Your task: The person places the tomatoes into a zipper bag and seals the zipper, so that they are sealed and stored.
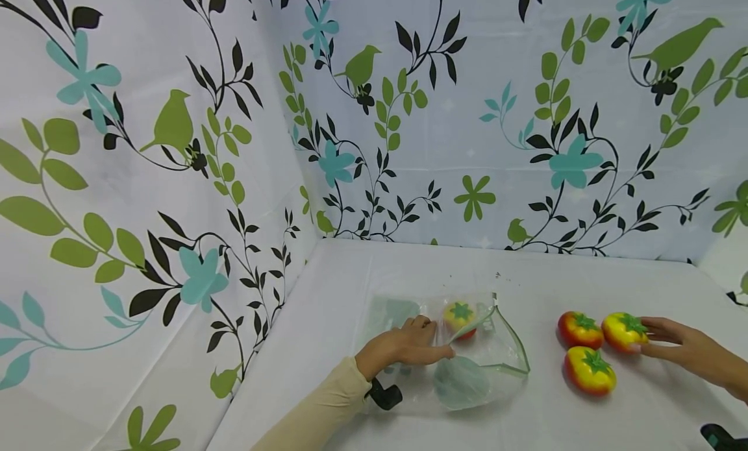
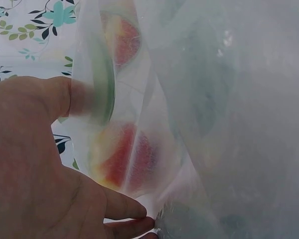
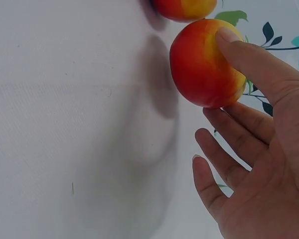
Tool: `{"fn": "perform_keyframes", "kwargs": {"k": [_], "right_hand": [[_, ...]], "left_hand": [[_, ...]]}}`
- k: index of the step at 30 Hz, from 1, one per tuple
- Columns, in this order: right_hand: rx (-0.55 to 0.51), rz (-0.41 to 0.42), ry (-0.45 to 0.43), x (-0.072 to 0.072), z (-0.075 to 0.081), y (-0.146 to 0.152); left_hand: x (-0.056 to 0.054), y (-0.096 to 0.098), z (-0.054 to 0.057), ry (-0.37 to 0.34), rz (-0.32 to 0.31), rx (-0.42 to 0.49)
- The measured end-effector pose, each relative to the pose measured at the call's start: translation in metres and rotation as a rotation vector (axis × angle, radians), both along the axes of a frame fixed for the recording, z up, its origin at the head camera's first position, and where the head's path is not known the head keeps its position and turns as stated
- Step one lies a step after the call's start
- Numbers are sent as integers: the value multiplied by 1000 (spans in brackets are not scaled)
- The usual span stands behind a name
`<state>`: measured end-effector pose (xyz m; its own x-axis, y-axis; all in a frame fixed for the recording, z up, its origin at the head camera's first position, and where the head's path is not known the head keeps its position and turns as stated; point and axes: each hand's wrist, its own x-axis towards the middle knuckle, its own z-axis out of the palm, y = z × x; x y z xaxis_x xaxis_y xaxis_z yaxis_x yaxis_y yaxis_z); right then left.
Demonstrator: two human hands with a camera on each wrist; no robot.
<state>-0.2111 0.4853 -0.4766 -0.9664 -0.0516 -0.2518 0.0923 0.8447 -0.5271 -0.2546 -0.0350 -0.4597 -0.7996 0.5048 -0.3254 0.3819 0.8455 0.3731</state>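
A clear plastic bag (image 1: 403, 392) with a pale green rim lies on the white table, its mouth raised toward the right. My left hand (image 1: 406, 344) rests on the bag, the thumb at the mouth's edge and fingers extended. In the left wrist view the thumb tip shows blurred behind the film. One red-yellow toy tomato (image 1: 458, 316) with a green leaf top is visible at the bag. My right hand (image 1: 680, 347) grips another toy tomato (image 1: 623, 332) between thumb and fingertips. Whether this tomato touches the table, I cannot tell.
Two more toy tomatoes, one at the back (image 1: 580, 329) and one in front (image 1: 590, 371), sit left of my right hand. A patterned cloth (image 1: 409, 172) hangs behind the white table (image 1: 543, 425) and along its left side.
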Motion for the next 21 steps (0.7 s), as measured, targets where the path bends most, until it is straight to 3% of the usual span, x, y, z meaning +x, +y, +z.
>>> {"fn": "perform_keyframes", "kwargs": {"k": [11, 21], "right_hand": [[13, -12, 52, 5, 19, -1], [7, 43, 170, 5, 46, -35]], "left_hand": [[0, -1, 0, 1, -5, -8], [1, -1, 4, 6, -5, -19]]}}
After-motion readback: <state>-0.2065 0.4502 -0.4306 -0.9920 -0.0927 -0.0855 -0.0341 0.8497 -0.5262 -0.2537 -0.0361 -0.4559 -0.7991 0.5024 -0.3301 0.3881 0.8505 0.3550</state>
